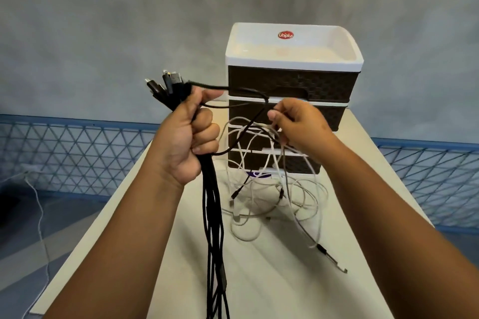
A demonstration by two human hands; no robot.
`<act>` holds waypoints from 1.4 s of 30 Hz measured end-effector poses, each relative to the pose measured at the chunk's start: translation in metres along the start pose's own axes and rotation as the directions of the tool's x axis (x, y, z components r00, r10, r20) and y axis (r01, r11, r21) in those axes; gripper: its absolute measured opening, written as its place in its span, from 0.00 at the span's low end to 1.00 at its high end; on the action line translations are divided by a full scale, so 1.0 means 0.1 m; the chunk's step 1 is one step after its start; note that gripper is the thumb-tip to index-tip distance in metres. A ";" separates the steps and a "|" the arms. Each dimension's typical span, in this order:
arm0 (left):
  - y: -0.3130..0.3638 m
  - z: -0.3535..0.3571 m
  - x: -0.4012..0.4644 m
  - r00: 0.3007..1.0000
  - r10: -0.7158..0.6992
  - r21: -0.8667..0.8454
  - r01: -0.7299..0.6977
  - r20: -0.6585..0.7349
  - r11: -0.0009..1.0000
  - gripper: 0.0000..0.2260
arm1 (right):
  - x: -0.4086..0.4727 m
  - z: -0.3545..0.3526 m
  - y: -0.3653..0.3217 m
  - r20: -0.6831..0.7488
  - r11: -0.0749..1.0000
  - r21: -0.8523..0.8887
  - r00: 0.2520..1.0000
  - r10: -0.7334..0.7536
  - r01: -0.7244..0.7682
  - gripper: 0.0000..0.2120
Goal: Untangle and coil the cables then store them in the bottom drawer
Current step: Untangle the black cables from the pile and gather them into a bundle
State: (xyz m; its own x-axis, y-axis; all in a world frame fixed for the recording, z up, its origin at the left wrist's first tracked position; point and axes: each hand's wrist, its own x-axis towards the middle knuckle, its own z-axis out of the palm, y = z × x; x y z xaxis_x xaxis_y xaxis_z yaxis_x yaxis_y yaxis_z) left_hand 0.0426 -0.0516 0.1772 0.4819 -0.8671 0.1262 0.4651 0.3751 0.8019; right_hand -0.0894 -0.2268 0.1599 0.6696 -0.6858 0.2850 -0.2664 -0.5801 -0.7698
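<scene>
Black cables (213, 215) fisted in left hand (190, 132); right hand (295, 122) pinches white cables (259, 163) at 3 o'clock — a hard tug prob. tightens the knot.

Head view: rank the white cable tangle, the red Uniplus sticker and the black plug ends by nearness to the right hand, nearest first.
1. White cable tangle: pinched by the right hand and hanging below it onto the table.
2. Black plug ends: to the left, sticking up from the left hand.
3. Red Uniplus sticker: above and behind, on the drawer unit's white top tray.
</scene>
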 end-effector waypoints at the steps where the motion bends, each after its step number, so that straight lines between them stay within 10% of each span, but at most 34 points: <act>1: -0.01 -0.03 0.01 0.999 0.013 0.021 -0.012 -0.035 1.000 0.12 | 0.00 -0.04 -0.06 -0.004 0.997 0.081 1.000 0.006 -0.006 0.07; 7: -0.36 -0.08 0.00 0.963 -0.036 0.215 0.096 -0.268 0.972 0.05 | -0.08 -0.03 -0.16 0.048 0.965 0.260 0.999 -0.002 -0.010 0.08; 17: -0.67 -0.04 0.03 0.936 -0.282 0.289 0.336 -0.212 0.896 0.14 | -0.16 0.13 -0.22 0.184 0.910 0.411 0.983 -0.014 -0.064 0.08; 28: -0.68 -0.27 0.08 0.926 -0.256 -0.195 0.207 -0.279 0.959 0.12 | -0.27 0.12 0.10 0.049 0.880 0.445 0.985 0.163 -0.168 0.07; 42: -0.69 -0.57 0.15 0.874 -0.235 -0.137 0.195 -0.425 0.971 0.11 | -0.15 -0.58 0.18 -0.332 0.781 0.623 0.895 0.297 -0.028 0.07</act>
State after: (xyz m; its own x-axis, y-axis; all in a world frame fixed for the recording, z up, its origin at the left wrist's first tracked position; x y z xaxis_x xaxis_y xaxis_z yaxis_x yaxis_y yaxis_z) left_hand 0.0597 -0.0718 0.0901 0.6274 -0.7071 -0.3261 0.6472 0.2406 0.7234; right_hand -0.1444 -0.2527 0.1750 0.2896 -0.9324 0.2160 0.2050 -0.1600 -0.9656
